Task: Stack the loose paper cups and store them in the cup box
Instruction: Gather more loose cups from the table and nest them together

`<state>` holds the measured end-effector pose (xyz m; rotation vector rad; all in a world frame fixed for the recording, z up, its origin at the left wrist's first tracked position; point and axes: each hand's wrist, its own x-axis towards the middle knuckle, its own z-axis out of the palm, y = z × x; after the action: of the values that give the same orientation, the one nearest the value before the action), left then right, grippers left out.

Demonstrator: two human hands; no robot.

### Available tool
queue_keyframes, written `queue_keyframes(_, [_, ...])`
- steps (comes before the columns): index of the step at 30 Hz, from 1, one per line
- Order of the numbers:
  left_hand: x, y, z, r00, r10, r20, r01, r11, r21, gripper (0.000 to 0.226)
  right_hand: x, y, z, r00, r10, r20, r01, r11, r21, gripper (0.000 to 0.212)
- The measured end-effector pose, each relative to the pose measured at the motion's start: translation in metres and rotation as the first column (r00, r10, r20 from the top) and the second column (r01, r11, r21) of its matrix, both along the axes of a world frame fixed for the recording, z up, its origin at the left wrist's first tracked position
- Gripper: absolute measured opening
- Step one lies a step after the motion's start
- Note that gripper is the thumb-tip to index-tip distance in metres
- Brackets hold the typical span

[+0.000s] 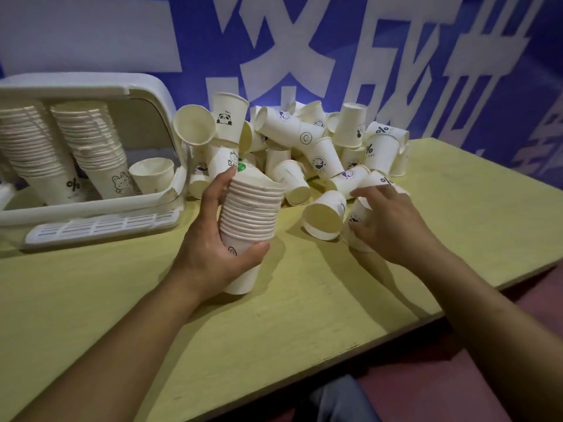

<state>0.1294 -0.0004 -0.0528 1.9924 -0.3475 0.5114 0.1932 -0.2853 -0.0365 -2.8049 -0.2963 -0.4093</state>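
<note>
My left hand [213,248] grips a tall stack of nested white paper cups [254,208], held upright and slightly tilted above the yellow table [91,300]. My right hand [387,223] reaches over a loose cup [358,220] lying on its side at the near edge of the cup pile, fingers curled round it. A big heap of loose cups [304,147] lies behind, at the table's far side. The white cup box [164,95] stands open at the far left, holding two leaning stacks [91,147] and a single cup [152,178].
Another cup [323,217] lies on its side right beside my right hand. A white slotted tray [100,226] sticks out at the box's front. The table edge runs diagonally at the right. A blue wall with white lettering [304,41] backs the table.
</note>
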Motion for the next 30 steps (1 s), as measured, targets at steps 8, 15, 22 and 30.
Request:
queue_keyframes(8, [-0.007, -0.006, 0.002, 0.975, -0.174, -0.135, 0.171, 0.985, -0.040, 0.098, -0.018, 0.007, 0.038, 0.960, -0.101, 0.261, -0.085, 0.783, 0.616, 0.038])
queue_keyframes(15, [-0.007, -0.010, 0.000, 0.916, -0.333, -0.223, 0.319, 0.943, -0.099, 0.102, -0.024, 0.066, 0.030, 0.974, 0.201, 0.103, -0.162, 0.302, 0.939, 0.039])
queue_keyframes(22, [-0.004, -0.002, -0.001, 0.952, -0.249, -0.178, 0.229, 0.965, -0.126, 0.114, -0.017, 0.105, 0.029, 0.922, 0.386, 0.031, -0.230, 0.482, 0.846, 0.048])
queue_keyframes(30, [0.003, 0.009, 0.000, 0.996, -0.074, -0.057, 0.066, 0.987, -0.145, 0.103, 0.022, 0.092, 0.005, 0.940, 0.299, 0.163, -0.327, 0.660, 0.677, 0.032])
